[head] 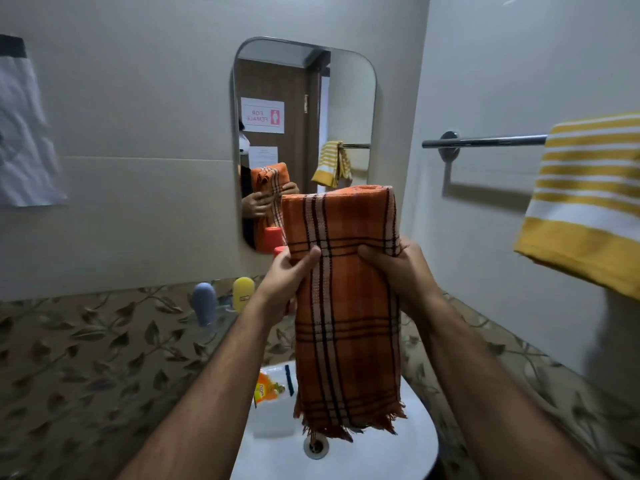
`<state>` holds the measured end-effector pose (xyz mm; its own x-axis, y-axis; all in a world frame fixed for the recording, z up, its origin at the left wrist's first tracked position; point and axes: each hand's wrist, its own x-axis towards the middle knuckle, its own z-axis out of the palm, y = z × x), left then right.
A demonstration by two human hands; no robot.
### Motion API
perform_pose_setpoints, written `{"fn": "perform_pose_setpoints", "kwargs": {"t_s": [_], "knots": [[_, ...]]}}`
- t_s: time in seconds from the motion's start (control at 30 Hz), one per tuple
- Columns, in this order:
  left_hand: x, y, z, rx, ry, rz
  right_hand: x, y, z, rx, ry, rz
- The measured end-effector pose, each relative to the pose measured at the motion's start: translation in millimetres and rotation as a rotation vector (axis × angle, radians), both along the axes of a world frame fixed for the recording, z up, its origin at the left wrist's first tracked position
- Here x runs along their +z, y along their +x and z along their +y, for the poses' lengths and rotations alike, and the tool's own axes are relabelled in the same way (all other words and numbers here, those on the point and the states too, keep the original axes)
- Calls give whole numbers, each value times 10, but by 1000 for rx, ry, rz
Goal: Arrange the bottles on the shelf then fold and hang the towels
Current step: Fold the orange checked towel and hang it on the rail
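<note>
With bottles (205, 303) standing on the shelf (211, 323) and the yellow towel (585, 199) draped over the rail (485, 141), both the left hand (294, 268) and right hand (398, 265) grip the folded orange towel (346, 306) above the sink (346, 455), seemingly just needing hanging.

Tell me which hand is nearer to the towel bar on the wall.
Right. The right hand grips the orange plaid towel on its side toward the towel bar, below and left of it; the left hand grips the towel's far side.
</note>
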<state>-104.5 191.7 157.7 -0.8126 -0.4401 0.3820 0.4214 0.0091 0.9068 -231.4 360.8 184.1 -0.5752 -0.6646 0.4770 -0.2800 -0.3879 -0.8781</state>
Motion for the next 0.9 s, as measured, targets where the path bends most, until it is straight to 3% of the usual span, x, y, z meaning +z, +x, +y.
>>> {"fn": "perform_pose_setpoints", "kwargs": {"t_s": [0.1, 0.27, 0.43, 0.63, 0.9], "knots": [[-134, -229, 73, -91, 17, -58, 83, -155, 108, -84, -1, 1], [67, -696, 246, -72, 141, 109, 366, -384, 216, -236, -105, -18], [243, -1128, 274, -125, 176, 248, 181, -517, 325, -378, -37, 5], [356, -1560, 23, -123, 70, 315, 288, -621, 97, -679, -105, 232], [1201, -2066, -136, -287, 8, 384, 970, -758, -85, -956, -194, 519]]}}
